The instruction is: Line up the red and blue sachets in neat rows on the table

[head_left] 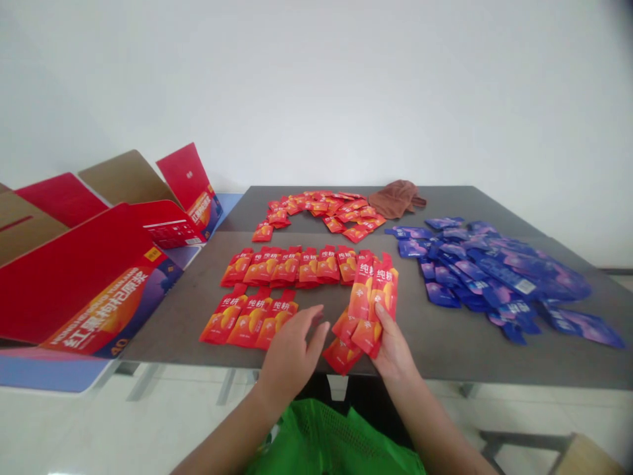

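Several red-orange sachets (372,300) are fanned out in my right hand (393,346), its thumb pressed on their front. Below them another red sachet (341,356) lies at the table's front edge. My left hand (294,349) hovers beside the front row, fingers apart and slightly curled, with nothing visible in it; it partly covers the rightmost sachet of that row. The front row of red sachets (247,316) overlaps side by side on the table. Behind it runs a longer row of red sachets (287,266), whose right end is hidden behind the held ones.
A loose pile of red sachets (341,210) and a brown cloth (398,198) lie at the back of the dark table (316,239). Blue-purple sachets (484,267) are heaped on the right. At left stands a red cardboard box (93,277) with raised flaps.
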